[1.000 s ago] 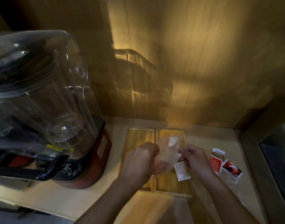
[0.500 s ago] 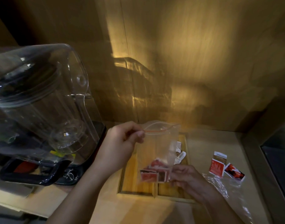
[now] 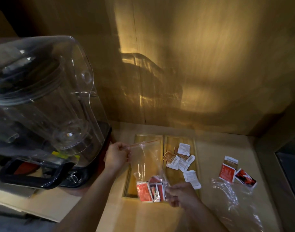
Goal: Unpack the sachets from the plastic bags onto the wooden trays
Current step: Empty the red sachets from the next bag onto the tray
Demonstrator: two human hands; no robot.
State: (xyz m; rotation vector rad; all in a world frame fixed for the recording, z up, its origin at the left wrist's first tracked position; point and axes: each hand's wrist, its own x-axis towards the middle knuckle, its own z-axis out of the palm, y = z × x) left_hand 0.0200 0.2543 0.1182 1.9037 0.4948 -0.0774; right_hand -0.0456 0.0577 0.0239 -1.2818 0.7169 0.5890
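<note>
My left hand [image 3: 117,155] pinches the red zip edge of a clear plastic bag [image 3: 147,161] held over the left wooden tray [image 3: 129,183]. My right hand [image 3: 181,195] grips the bag's bottom corner, where several red sachets [image 3: 150,190] are bunched inside. The right wooden tray [image 3: 196,153] holds several white and orange sachets [image 3: 179,158]. One white sachet [image 3: 191,179] lies across that tray's near right edge.
A large blender [image 3: 39,114] with a clear cover stands at the left, close to my left hand. Two red sachets [image 3: 233,173] and an empty plastic bag [image 3: 233,203] lie on the counter at the right. A wooden wall rises behind; a dark recess [image 3: 290,173] sits far right.
The bag went from a bunched handful to being lifted by its zip edge, then lowered and tilted left over the trays. White and orange sachets now show in the right tray.
</note>
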